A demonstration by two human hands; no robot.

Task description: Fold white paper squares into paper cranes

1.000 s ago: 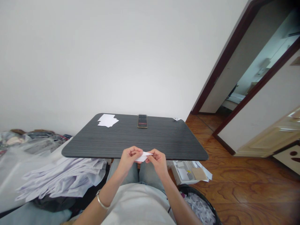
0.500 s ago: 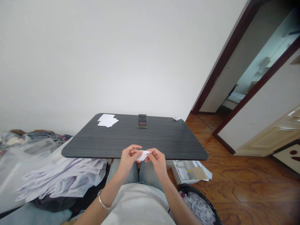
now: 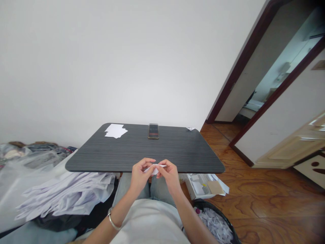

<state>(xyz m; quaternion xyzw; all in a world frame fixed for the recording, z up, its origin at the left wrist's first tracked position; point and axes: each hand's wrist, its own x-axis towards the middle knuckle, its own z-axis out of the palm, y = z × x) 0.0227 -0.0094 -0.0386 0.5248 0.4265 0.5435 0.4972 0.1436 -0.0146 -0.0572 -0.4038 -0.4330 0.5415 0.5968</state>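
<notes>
A small folded piece of white paper (image 3: 153,168) is held between both hands, just over the near edge of the dark table (image 3: 142,152). My left hand (image 3: 140,175) pinches its left end with curled fingers. Pinched on the right end are the fingers of my right hand (image 3: 169,174). A silver bracelet (image 3: 112,220) circles my left wrist.
On the table's far side lie a few white paper sheets (image 3: 115,130), a phone (image 3: 153,131) and a small folded paper piece (image 3: 190,128). A heap of white paper (image 3: 63,193) lies at left, a box of papers (image 3: 205,185) and a bin of scraps (image 3: 217,225) at right.
The hands have turned the paper a little, so it now shows flatter and thinner. They stay at the table's near edge.
</notes>
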